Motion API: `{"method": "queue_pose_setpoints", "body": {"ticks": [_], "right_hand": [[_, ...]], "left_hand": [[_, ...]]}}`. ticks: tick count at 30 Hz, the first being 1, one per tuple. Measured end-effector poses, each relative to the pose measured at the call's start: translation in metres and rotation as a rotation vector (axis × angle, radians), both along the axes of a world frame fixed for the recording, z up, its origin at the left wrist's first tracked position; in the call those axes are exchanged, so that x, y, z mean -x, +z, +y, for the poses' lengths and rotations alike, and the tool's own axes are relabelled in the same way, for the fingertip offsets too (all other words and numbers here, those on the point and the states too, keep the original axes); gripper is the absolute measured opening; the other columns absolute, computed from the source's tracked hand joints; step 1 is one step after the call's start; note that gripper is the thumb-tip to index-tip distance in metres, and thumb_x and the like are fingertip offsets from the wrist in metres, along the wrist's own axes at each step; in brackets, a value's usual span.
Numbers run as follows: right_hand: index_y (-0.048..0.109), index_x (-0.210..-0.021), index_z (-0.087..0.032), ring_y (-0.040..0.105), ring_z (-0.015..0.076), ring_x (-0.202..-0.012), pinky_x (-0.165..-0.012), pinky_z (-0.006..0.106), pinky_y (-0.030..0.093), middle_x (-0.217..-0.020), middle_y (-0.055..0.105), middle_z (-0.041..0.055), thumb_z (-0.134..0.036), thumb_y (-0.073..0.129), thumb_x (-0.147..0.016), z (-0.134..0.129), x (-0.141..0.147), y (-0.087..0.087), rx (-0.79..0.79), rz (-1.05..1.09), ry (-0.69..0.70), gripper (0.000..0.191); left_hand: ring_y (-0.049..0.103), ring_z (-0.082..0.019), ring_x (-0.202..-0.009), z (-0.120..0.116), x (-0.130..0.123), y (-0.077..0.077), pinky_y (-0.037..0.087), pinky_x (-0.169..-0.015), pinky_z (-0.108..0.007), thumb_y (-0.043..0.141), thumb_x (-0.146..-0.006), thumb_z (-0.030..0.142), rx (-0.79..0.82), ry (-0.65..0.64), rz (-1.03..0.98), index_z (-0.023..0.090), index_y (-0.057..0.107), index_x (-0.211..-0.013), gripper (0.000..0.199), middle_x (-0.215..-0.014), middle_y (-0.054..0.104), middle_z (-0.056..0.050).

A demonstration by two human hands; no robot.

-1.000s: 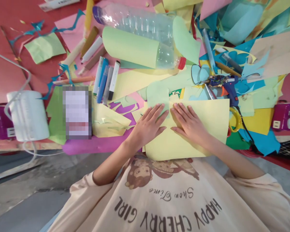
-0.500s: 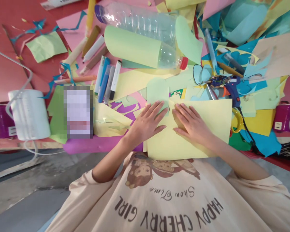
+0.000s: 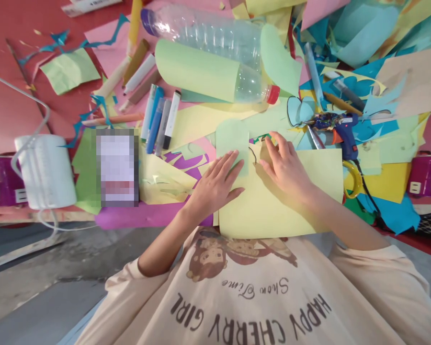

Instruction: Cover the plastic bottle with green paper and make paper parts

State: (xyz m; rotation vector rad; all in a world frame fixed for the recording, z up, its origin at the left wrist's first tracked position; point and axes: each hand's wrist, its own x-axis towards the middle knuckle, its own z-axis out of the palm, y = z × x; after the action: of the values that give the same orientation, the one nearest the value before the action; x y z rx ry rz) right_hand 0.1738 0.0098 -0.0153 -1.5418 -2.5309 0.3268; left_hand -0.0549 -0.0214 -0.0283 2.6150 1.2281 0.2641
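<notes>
My left hand point(image 3: 221, 182) lies flat with its fingers stretched out, pressing on a pale green paper piece point(image 3: 233, 136) with a rounded top. That piece overlaps the left edge of a pale yellow sheet point(image 3: 283, 211) in front of my body. A short dark curved line point(image 3: 253, 155) shows on the yellow sheet between my hands. Over the sheet's upper edge is my right hand point(image 3: 285, 165), fingers apart and a little bent, holding nothing. Its fingertips are near a small green and purple scrap point(image 3: 262, 138).
Clear plastic bottles, one wrapped in a green paper sheet point(image 3: 197, 69), lie at the back. Markers point(image 3: 161, 120) sit left of centre, beside a phone point(image 3: 117, 167). On the right are a blue glue gun point(image 3: 346, 129), yellow-handled scissors point(image 3: 352, 179) and many paper scraps.
My right hand has lifted from lying flat on the yellow sheet and shifted slightly up, uncovering more of the dark line. My left hand stays pressed on the green paper.
</notes>
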Motion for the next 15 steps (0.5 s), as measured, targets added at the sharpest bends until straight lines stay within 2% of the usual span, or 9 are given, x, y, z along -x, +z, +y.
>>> {"method": "queue_pose_setpoints", "body": {"ticks": [3,6,11,15], "right_hand": [[0.052,-0.136,-0.011,0.054,0.0282,-0.12,-0.102,0.047,0.045,-0.143,0.051,0.0165,-0.029,0.035,-0.099,0.0018,-0.0005,0.0018,-0.005,0.054,0.105,0.045],[0.058,-0.131,-0.018,0.044,0.0286,-0.135,-0.108,0.05,0.04,-0.144,0.053,0.0104,-0.026,0.036,-0.099,0.0005,-0.0002,0.0023,0.011,0.046,0.175,0.04],[0.05,-0.14,-0.014,0.043,0.028,-0.137,-0.113,0.05,0.037,-0.144,0.053,0.012,-0.03,0.035,-0.099,0.0006,0.0007,-0.0002,0.082,0.07,0.132,0.047],[0.044,-0.143,-0.012,0.044,0.0298,-0.135,-0.114,0.05,0.035,-0.144,0.051,0.0144,-0.036,0.034,-0.098,0.0074,-0.0068,0.0026,0.088,0.116,0.033,0.052]], "left_hand": [[0.046,-0.032,-0.137,-0.0012,-0.0015,0.0008,0.043,-0.109,-0.047,0.05,-0.093,0.04,-0.068,0.012,-0.009,0.01,0.042,-0.14,0.056,-0.145,0.048,-0.022],[0.052,-0.032,-0.131,-0.0031,-0.0034,0.0,0.045,-0.107,-0.045,0.05,-0.093,0.036,-0.08,0.013,-0.045,0.009,0.047,-0.136,0.051,-0.138,0.055,-0.022],[0.043,-0.031,-0.139,-0.0056,-0.0052,-0.0039,0.04,-0.112,-0.05,0.047,-0.094,0.033,0.035,0.035,-0.061,0.013,0.043,-0.14,0.05,-0.147,0.046,-0.019],[0.043,-0.03,-0.139,-0.0055,-0.0062,-0.0041,0.04,-0.113,-0.048,0.046,-0.095,0.033,0.032,0.031,-0.038,0.012,0.044,-0.14,0.05,-0.148,0.046,-0.019]]}}
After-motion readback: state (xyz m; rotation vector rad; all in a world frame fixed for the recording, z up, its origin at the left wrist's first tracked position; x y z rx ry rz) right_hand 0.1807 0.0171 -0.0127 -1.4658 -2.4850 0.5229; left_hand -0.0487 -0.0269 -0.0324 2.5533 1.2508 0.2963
